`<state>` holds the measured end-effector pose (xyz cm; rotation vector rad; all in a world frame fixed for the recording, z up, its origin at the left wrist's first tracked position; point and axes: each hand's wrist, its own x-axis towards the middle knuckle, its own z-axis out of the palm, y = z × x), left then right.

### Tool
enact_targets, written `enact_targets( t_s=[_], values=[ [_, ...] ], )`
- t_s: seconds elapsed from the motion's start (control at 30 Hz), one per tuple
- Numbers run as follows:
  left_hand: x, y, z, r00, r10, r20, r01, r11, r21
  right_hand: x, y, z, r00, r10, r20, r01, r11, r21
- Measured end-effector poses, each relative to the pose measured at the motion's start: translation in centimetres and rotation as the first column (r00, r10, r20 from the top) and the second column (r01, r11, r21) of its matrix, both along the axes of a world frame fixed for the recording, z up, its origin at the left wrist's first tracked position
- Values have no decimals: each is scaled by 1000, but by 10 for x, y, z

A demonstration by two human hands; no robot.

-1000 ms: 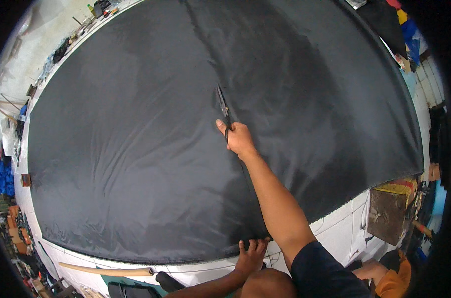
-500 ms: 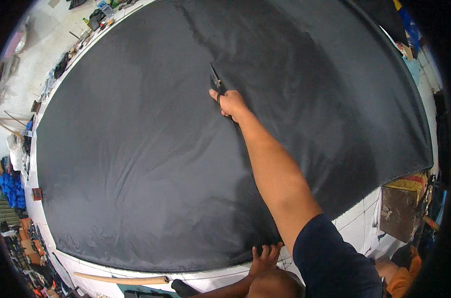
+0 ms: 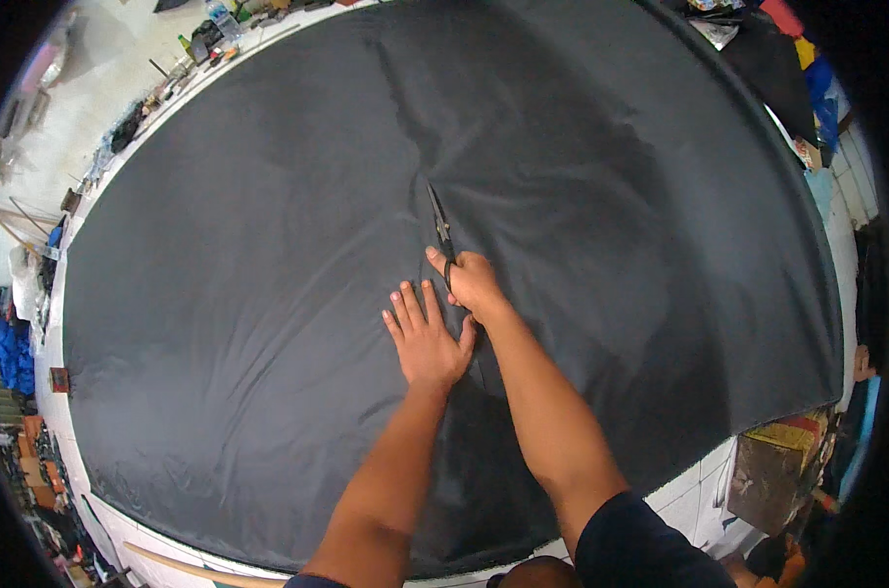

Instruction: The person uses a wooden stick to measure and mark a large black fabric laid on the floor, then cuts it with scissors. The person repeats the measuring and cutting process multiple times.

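A wide sheet of smooth dark grey material (image 3: 219, 245) lies spread before me, with soft wrinkles about its middle. My right hand (image 3: 476, 282) is closed round the handles of a pair of dark scissors (image 3: 442, 225), whose blades point away from me over the sheet. The blades look nearly together. Just left of it, my left hand (image 3: 428, 341) presses flat on the sheet, fingers spread, its thumb close to the right hand. Whether the sheet is cut under my hands is hard to make out.
White tiles (image 3: 694, 500) border the sheet. Near its front left edge lies a long tan tube (image 3: 194, 566). At the right is a worn brown box (image 3: 766, 480). Along the left stand a small reddish block (image 3: 59, 379), a blue bundle (image 3: 11, 355) and assorted clutter.
My left hand has come from the sheet's near edge to lie flat beside my right hand. The right hand, still holding the scissors, has drawn back toward me.
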<state>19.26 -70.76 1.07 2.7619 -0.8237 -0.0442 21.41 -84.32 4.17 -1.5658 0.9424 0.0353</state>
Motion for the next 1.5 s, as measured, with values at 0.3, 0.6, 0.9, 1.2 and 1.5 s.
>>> enact_targets(
  t_s=[0.3, 0.6, 0.9, 1.2, 1.5],
  values=[
    [7, -6, 9, 993, 13, -120, -13, 1000, 3, 0, -6, -11, 998, -50, 45, 47, 996, 71],
    [8, -5, 3, 987, 17, -162, -10, 999, 48, 23, -18, -13, 995, -62, 83, 56, 996, 70],
    [10, -9, 1, 983, 0, -183, 17, 996, 89, 130, -73, -22, 999, -32, 9, 32, 999, -6],
    [5, -4, -6, 984, 1, -180, 19, 994, 108, 185, -99, -26, 995, -17, 102, 22, 999, -45],
    [6, -3, 5, 969, 25, -246, 1, 994, 105, 294, -157, -29, 996, -24, 89, 34, 993, -117]
  ],
)
